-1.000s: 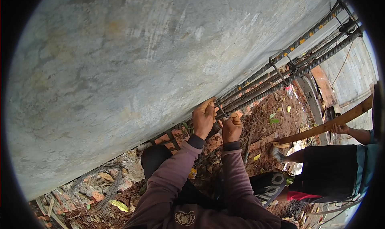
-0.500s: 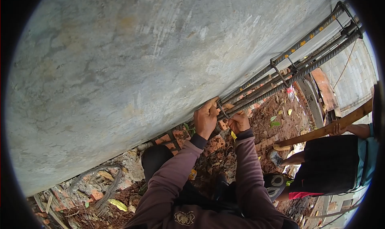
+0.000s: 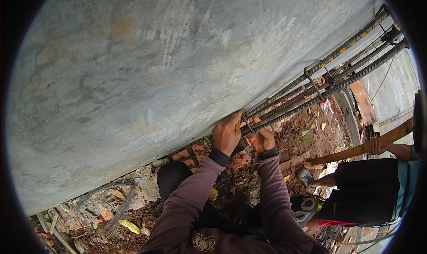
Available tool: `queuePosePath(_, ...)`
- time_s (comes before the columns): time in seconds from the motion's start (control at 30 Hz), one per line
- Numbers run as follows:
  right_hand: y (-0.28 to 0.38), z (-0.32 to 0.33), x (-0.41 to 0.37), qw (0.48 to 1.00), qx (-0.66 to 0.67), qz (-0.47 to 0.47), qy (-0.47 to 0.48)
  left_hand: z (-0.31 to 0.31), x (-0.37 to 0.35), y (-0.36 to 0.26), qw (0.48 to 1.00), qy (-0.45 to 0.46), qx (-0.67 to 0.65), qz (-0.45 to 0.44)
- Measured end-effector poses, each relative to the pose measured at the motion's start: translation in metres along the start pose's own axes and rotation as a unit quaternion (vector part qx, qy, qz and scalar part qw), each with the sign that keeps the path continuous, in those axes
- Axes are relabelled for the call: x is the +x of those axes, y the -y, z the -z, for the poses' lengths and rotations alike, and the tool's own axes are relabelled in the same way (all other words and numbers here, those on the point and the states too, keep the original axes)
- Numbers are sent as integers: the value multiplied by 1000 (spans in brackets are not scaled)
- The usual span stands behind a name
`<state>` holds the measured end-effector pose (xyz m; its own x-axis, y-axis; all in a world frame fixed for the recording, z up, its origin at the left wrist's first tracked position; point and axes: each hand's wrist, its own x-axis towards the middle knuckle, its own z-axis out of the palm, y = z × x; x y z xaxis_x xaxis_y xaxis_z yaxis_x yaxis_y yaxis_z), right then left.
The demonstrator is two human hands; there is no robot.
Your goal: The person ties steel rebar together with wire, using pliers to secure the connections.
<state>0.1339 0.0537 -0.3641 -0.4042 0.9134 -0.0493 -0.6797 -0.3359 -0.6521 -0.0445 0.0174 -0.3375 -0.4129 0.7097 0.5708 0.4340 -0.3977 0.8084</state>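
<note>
Rebar (image 3: 364, 70) lies along the wall (image 3: 133, 76), which crowds the left hand (image 3: 227, 133); both hands' fingers bend by a stirrup (image 3: 248, 125), right (image 3: 262, 140) below, grips unclear; wire (image 3: 119, 215) lies left; a co-worker (image 3: 360, 191) holds a plank (image 3: 347, 153).

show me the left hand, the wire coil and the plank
Left hand (image 3: 227, 134): head view, back of the hand
Wire coil (image 3: 121, 214): head view, lower strands
Plank (image 3: 353, 152): head view, middle stretch

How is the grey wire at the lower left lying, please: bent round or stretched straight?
Bent round: the grey wire curves in an arch over the rubble beside the concrete wall.
</note>
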Motion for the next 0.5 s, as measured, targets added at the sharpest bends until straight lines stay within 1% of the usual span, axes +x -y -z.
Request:
queuePosePath(0.1, 4, 5, 7, 993, -105, 22, 46, 4, 0, -3, 999, 25, -25, 28)
queuePosePath(0.13, 9, 4, 9, 950, -287, 99, 68, 5, 1, -3, 998, 33, -38, 37)
queuePosePath(0.17, 15, -10, 9, 868, -457, 171, 87, 5, 1, -3, 997, 39, -42, 42)
queuePosePath(0.23, 21, -12, 14, 800, -568, 176, 74, 7, -2, -2, 996, 49, -49, 54)
queuePosePath(0.3, 25, -5, 18, 879, -474, 51, 14, 6, -8, 2, 990, 77, -62, 98)
queuePosePath(0.33, 21, 0, 16, 931, -362, 45, -22, 5, -10, 3, 986, 92, -68, 120)
queuePosePath(0.43, 10, 1, 20, 898, -429, 99, -25, 7, -6, 0, 991, 77, -74, 81)
queuePosePath(0.47, 15, -9, 16, 860, -501, 95, -37, 8, -4, -3, 990, 76, -81, 83)
queuePosePath(0.5, 14, -11, 16, 866, -490, 90, -51, 10, -2, -7, 990, 74, -88, 85)
